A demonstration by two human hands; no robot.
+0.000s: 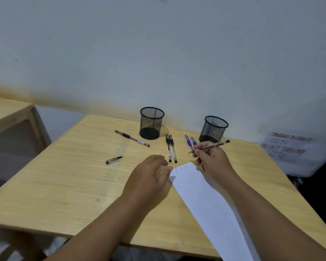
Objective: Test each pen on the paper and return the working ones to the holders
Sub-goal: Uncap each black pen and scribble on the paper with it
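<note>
Two black wire-mesh pen holders point(152, 123) point(214, 129) stand empty at the wooden table's point(64, 176) far edge. Her right hand point(213, 161) pinches an uncapped clear-barrelled pen point(209, 147) above the white paper sheet point(205, 196). Left hand point(151, 174) lies loosely curled, fingertips touching the paper's corner.

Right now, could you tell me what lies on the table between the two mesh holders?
In the head view, bare table separates the left holder from the right holder.
</note>
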